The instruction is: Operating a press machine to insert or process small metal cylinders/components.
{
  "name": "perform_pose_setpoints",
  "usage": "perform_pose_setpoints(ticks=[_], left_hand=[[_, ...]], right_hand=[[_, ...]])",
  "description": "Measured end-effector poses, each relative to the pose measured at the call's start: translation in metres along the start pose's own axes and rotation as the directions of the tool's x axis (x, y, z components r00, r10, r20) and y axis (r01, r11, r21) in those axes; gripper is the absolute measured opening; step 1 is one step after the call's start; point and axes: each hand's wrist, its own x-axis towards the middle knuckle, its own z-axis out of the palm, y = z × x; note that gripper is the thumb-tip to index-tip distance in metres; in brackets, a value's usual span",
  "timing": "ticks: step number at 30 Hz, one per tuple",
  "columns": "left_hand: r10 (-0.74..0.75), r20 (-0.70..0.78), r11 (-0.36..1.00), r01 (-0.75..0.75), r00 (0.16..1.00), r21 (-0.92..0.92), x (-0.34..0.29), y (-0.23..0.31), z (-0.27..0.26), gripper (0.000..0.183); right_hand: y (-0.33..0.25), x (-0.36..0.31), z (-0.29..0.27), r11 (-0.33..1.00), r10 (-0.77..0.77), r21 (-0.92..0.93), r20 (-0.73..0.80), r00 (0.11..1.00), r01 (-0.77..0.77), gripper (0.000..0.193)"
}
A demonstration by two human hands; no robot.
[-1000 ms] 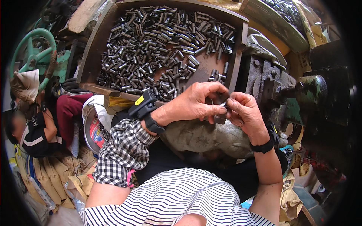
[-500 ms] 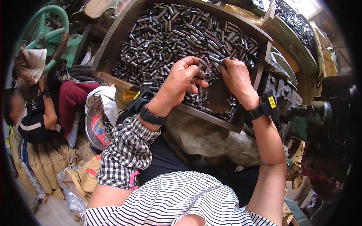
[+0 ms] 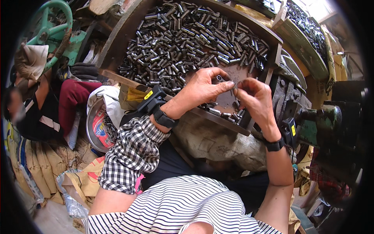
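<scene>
Both hands, left (image 3: 202,87) and right (image 3: 253,99), met fingertip to fingertip, pinching one small metal tube (image 3: 219,78) over the wooden tray (image 3: 117,43) of tubes.

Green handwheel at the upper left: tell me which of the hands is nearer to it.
Left. The left hand is over the wooden tray's near edge, on the side toward the green handwheel. The right hand lies farther right, beyond the left.

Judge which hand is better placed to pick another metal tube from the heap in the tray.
Probably the left hand: it hovers right beside the heap of metal tubes in the wooden tray. The right hand sits over the tray's sparser corner, fingertips pinched on a small piece.
</scene>
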Motion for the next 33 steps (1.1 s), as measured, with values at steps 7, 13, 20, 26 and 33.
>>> perform_pose_setpoints(ticks=[7,13,20,26,33], left_hand=[[-0.092,0.214,0.992,0.108,0.972,-0.065,0.005,0.001,0.024,0.021],[-0.092,0.299,0.989,0.122,0.95,-0.086,0.007,-0.008,0.039,0.021],[-0.117,0.325,0.983,0.157,0.938,-0.098,0.012,0.003,0.055,0.022],[-0.095,0.363,0.979,0.153,0.927,-0.135,0.013,0.0,0.056,0.019],[0.212,-0.22,0.977,-0.203,0.952,0.065,0.033,-0.002,0.029,0.024]], right_hand=[[0.012,-0.035,-0.005,0.985,0.04,0.168,-0.047,0.998,-0.032,0.009],[0.015,-0.048,-0.019,0.937,0.17,0.307,0.017,0.985,-0.167,0.007],[0.032,-0.053,-0.036,0.872,0.159,0.481,-0.1,0.982,-0.092,0.013],[0.025,-0.057,-0.031,0.88,0.134,0.466,-0.063,0.989,-0.09,0.012],[0.023,-0.058,-0.047,0.834,0.175,0.508,0.125,0.977,-0.215,0.011]])
